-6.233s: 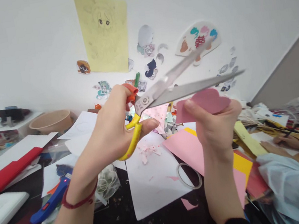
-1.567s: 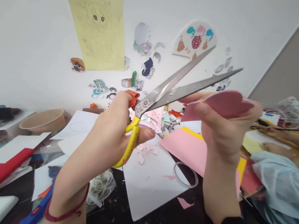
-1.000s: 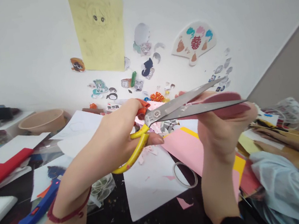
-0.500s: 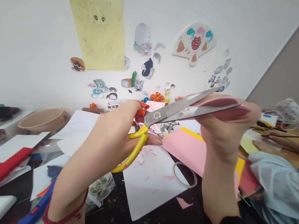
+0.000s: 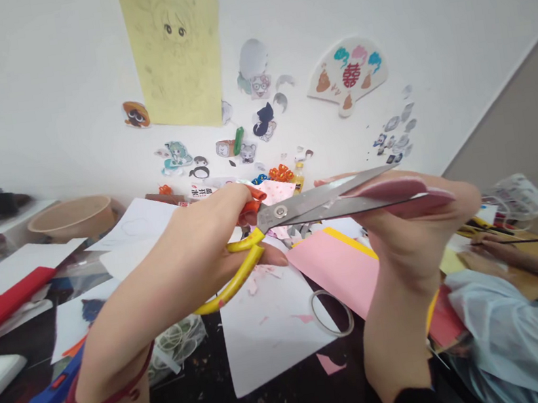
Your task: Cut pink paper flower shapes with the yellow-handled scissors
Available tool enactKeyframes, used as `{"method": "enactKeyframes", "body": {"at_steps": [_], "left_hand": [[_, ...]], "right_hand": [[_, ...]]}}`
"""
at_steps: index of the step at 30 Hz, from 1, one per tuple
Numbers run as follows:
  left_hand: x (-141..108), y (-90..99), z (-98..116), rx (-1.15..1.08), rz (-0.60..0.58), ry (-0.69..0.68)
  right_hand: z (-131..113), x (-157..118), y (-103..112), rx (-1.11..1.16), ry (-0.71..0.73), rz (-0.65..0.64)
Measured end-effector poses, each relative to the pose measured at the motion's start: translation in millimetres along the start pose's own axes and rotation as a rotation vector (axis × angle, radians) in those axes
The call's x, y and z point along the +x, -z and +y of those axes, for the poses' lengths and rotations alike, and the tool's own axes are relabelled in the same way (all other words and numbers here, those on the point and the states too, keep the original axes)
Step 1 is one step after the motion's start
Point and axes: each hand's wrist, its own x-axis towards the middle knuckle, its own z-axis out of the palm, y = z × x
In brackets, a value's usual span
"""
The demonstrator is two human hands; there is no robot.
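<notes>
"How many things are held?"
"2: the left hand (image 5: 213,232) grips 1 pair of scissors (image 5: 280,212); the right hand (image 5: 417,235) pinches pink paper (image 5: 399,188) at the 2 blades."
"Pointing?"
"Rightward, long axis nearly level, above 1 white sheet (image 5: 262,341)."

From my remote post, I see a blade of the steel scissors with red and yellow handles (image 5: 280,212) covering part of the pink paper (image 5: 403,187). The left hand (image 5: 213,225) hides most of its own fingers. The top edge crops a yellow paper drawing (image 5: 180,74). Small greyish stickers (image 5: 392,124) are too tiny for me to read. A person in pale blue clothing (image 5: 516,311) is cut off at right.
</notes>
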Motion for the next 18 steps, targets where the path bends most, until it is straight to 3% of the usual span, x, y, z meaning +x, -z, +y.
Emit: {"method": "enactKeyframes", "body": {"at_steps": [10, 18], "left_hand": [[1.3, -1.6, 7.5, -0.076, -0.011, 0.038], [0.9, -0.4, 9.4, -0.072, -0.001, 0.030]], "right_hand": [[4.6, 1.2, -7.8, 0.138, 0.015, 0.057], [-5.4, 3.3, -5.1, 0.035, -0.007, 0.037]]}}
